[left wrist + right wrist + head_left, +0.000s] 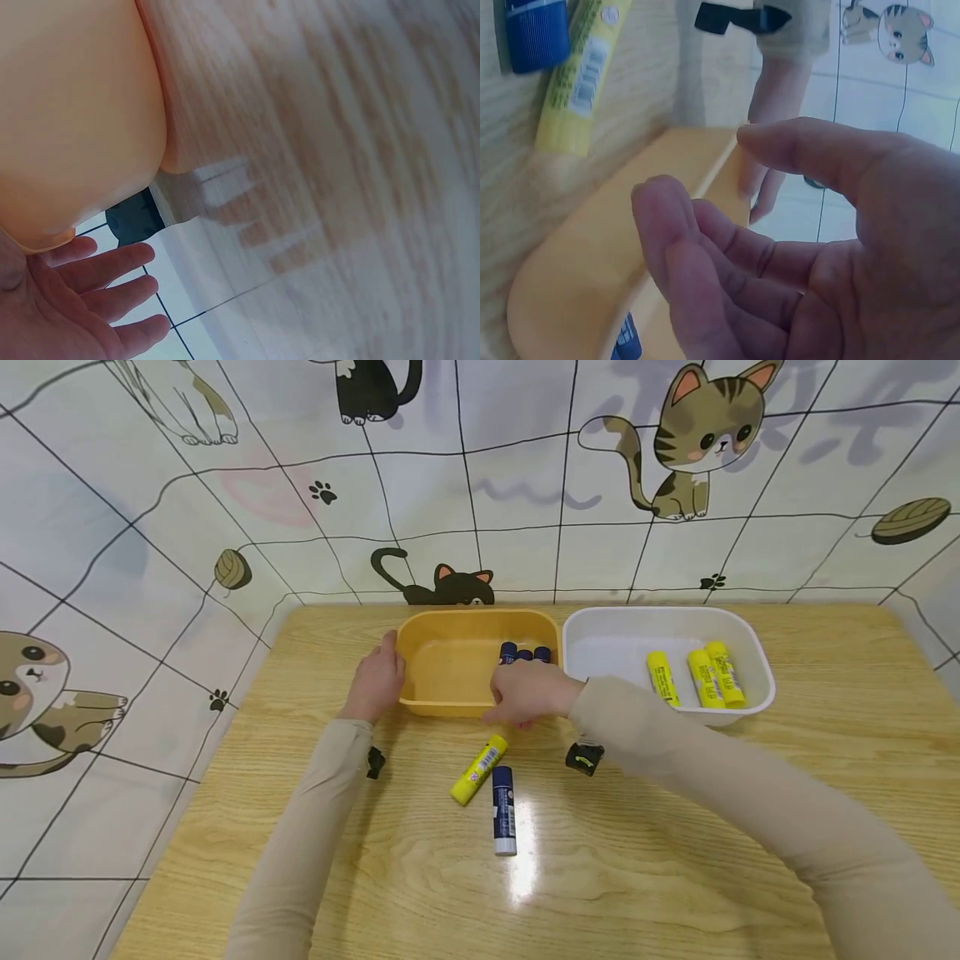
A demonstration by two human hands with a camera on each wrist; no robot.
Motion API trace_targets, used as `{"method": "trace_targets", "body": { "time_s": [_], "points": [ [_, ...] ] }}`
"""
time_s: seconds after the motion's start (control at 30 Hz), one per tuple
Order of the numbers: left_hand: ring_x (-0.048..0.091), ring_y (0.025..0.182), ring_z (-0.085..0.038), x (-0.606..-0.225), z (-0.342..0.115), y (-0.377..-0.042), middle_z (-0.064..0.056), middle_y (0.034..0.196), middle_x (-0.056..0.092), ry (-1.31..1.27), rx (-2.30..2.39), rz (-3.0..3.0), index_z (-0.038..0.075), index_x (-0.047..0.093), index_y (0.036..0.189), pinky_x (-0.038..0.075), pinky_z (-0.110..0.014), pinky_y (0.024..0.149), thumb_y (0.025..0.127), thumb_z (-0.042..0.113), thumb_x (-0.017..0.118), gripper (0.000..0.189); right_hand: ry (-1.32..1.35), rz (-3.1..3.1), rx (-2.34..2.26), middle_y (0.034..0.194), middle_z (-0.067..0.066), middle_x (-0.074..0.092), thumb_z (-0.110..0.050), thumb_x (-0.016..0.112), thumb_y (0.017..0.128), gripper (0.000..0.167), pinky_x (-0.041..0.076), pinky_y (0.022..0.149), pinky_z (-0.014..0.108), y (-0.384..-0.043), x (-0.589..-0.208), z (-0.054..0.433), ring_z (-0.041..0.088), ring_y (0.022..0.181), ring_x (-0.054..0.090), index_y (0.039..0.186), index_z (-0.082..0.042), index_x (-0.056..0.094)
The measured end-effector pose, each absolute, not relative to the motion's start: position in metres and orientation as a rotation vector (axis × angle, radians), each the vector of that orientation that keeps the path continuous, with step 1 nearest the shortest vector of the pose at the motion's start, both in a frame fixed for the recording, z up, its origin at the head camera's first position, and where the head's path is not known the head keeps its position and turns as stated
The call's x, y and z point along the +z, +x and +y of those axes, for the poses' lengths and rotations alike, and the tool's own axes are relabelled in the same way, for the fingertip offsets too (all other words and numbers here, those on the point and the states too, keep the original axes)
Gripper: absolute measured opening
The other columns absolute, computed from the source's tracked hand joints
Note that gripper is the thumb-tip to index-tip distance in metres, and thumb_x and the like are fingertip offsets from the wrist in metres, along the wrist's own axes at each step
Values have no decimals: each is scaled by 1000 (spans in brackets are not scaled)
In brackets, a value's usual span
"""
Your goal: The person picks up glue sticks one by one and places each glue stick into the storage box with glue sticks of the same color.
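My left hand [378, 681] touches the left end of the orange bin [450, 709], its fingers extended along the outside in the left wrist view. Above the bin's front rim hovers my right hand [528, 689], fingers loosely bent and thumb apart, with nothing held in the right wrist view. Behind it, several blue glue sticks [508, 652] sit in the bin's right part, partly hidden by the hand. On the table in front lie a yellow glue stick [478, 770], slanted, and a blue glue stick [504, 810] with a white end.
To the right, a white bin [763, 681] stands against the orange one, with yellow glue sticks [705, 678] inside. My right forearm [675, 735] crosses its front edge. A cat-patterned backdrop [517, 493] rises behind the wooden table [637, 877].
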State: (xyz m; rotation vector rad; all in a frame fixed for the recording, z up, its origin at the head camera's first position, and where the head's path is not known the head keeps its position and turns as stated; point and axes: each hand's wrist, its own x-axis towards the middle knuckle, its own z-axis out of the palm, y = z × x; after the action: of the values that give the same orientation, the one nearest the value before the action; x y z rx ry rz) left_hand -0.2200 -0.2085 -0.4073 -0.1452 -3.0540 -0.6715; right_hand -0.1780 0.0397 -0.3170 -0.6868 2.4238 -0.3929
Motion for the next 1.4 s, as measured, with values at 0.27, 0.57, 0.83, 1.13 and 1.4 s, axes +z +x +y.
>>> {"method": "trace_targets", "body": {
  "time_s": [0.27, 0.57, 0.83, 1.13, 1.4],
  "points": [
    [55, 110, -46, -408, -209, -221, -34, 126, 53, -152, -685, -3059, -6, 25, 146, 38, -54, 99, 103, 11, 30, 47, -913, 2401, -423, 68, -3, 57, -32, 68, 89, 25, 36, 51, 24, -159, -321, 38, 12, 59, 50, 76, -13, 60],
    [57, 106, -47, -408, -209, -219, -34, 125, 53, -147, -695, -3035, -6, 27, 145, 42, -54, 94, 103, 11, 31, 46, -1216, 2184, -398, 75, -6, 55, -14, 71, 83, 10, 39, 58, 21, -140, -331, 32, 9, 65, 48, 84, -10, 61],
    [60, 100, -46, -408, -209, -219, -34, 123, 54, -147, -699, -3033, -6, 27, 145, 45, -53, 90, 103, 11, 31, 45, -1279, 2094, -305, 84, -3, 59, -1, 71, 80, 20, 44, 69, 22, -122, -345, 28, 9, 74, 51, 96, -9, 63],
    [57, 106, -47, -407, -210, -219, -35, 128, 51, -125, -713, -3050, -6, 25, 146, 43, -53, 94, 103, 11, 31, 47, -1465, 2182, -4, 89, -6, 60, -1, 70, 84, 22, 48, 75, 25, -110, -357, 27, 11, 80, 53, 99, -15, 65],
    [60, 100, -47, -407, -209, -220, -35, 123, 54, -129, -723, -3047, -6, 26, 146, 46, -54, 89, 103, 12, 30, 46, -1650, 2301, 121, 102, -1, 63, -3, 69, 84, 26, 49, 78, 29, -103, -369, 33, 14, 90, 57, 106, -16, 68]
  ]
}}
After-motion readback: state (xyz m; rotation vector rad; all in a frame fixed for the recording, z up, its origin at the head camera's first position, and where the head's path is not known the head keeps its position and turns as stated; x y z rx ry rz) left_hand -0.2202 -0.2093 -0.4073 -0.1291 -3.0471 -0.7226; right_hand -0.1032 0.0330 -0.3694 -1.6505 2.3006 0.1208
